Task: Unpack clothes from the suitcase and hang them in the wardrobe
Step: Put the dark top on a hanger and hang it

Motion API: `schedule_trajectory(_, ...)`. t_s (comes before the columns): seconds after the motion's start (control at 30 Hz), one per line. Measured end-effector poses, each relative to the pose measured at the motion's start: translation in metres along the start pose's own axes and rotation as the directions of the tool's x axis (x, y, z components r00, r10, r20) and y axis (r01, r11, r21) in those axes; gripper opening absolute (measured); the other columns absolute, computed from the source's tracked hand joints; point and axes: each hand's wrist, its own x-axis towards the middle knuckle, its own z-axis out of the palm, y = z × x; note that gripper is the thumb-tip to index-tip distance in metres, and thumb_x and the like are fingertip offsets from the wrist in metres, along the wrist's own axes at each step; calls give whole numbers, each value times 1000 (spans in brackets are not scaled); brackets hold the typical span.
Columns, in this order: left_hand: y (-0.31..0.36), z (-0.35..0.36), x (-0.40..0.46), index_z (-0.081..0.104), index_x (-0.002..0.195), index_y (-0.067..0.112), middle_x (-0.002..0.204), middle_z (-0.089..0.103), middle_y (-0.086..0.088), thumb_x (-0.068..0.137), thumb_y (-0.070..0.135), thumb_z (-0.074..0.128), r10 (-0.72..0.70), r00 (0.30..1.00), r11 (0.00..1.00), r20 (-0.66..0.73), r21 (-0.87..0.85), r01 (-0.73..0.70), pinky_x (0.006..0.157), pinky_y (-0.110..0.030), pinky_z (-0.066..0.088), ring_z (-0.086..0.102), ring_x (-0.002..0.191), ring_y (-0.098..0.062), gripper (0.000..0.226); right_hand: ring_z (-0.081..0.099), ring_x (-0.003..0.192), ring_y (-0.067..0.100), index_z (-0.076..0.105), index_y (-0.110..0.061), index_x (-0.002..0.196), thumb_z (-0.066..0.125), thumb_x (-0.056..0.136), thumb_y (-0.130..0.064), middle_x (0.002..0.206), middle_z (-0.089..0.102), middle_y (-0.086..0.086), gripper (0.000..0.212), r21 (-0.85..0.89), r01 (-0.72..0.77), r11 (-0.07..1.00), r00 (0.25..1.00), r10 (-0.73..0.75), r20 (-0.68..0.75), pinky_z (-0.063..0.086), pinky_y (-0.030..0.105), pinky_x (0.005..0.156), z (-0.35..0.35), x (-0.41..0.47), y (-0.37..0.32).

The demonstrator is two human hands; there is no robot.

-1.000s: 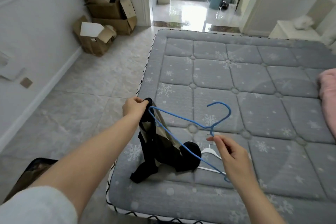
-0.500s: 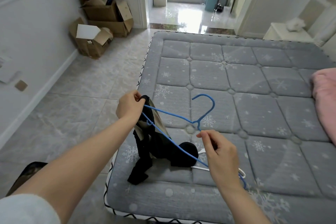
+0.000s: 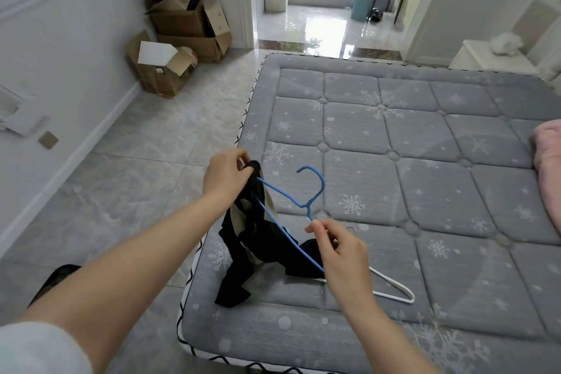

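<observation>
While the left hand (image 3: 226, 176) pinches the top of a black garment (image 3: 252, 240) together with one end of a blue hanger (image 3: 283, 223), its grip is clamped on both, fingers curled tight round the dark fabric near the edge of the bed (image 3: 394, 179). The garment, black with a beige lining showing, hangs down from that hand and trails onto the grey quilted mattress, its lower end crumpled near the front corner. The blue hanger runs slantwise from the left hand toward the right hand (image 3: 340, 252), with its hook standing up and curving above the mattress between the two hands. The right hand's grip is closed on the hanger as well, thumb and forefinger pinching the wire just below the neck, the other fingers curled. Under the right hand a white hanger (image 3: 391, 290) lies flat on the mattress, partly covered by the black cloth and the hand. At the far right edge of the bed lies a pink blanket (image 3: 548, 161). On the tiled floor by the left wall stand several open cardboard boxes (image 3: 179, 39), and beyond the bed a doorway opens onto a glossy floor and a window
</observation>
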Motion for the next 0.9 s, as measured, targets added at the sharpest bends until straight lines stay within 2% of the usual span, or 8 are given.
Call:
schedule_trajectory(0.1,3,-3,0,59,75,28,70,57,8,77,17,66,72,997,995,36,73,-74,61,-32,46,55,72,-20,13,47,54,3,70,-31,79,57,96,-35,56,55,-18,22,22,-15,1000,1000,15,25,35,25,58,0,2,-3)
schedule_trajectory(0.27,-1,-13,4,63,78,23,74,57,3,77,11,66,59,998,995,14,85,-60,65,-36,49,56,75,-23,13,40,50,8,69,-30,76,57,97,-36,51,49,-11,25,89,-14,996,1000,12,29,31,28,54,-11,1,-9)
schedule_trajectory(0.37,16,-10,-5,59,74,30,70,55,6,74,9,68,132,989,991,71,21,-134,63,-28,41,54,72,-18,23,39,48,6,69,-30,76,56,97,-36,50,48,-13,26,121,-32,992,999,28,33,30,27,55,-7,4,-8)
schedule_trajectory(0.47,40,-1,-20,64,76,25,63,52,9,72,6,67,209,968,978,137,-51,-204,60,-25,33,51,66,-15,19,40,48,6,69,-31,78,54,97,-41,51,49,-10,26,107,-41,993,998,37,45,31,25,55,4,10,-3)
schedule_trajectory(0.6,58,4,-35,66,76,19,62,55,5,74,8,68,243,961,966,131,-124,-228,61,-27,37,52,63,-15,11,38,49,7,68,-29,79,52,98,-42,52,47,-5,28,140,-84,987,996,81,25,30,29,55,12,23,5)
schedule_trajectory(0.7,65,7,-45,64,74,20,65,58,6,78,15,69,308,934,947,182,-150,-283,62,-26,40,53,63,-12,8,43,53,9,69,-35,79,52,95,-46,62,57,4,25,139,-73,988,997,68,39,37,37,58,13,27,4)
schedule_trajectory(0.83,66,-3,-51,67,84,29,85,52,11,81,36,58,344,925,937,159,9,-350,65,-29,44,48,75,-4,12,41,54,13,71,-34,77,55,92,-48,65,57,15,25,219,-56,974,998,55,9,36,36,58,4,29,5)
schedule_trajectory(0.9,63,-9,-48,67,89,31,97,52,13,82,41,48,505,845,833,176,157,-531,74,-30,41,49,89,-9,22,41,55,16,72,-35,77,54,86,-56,66,57,18,29,222,-38,974,999,34,21,39,40,59,-4,30,10)
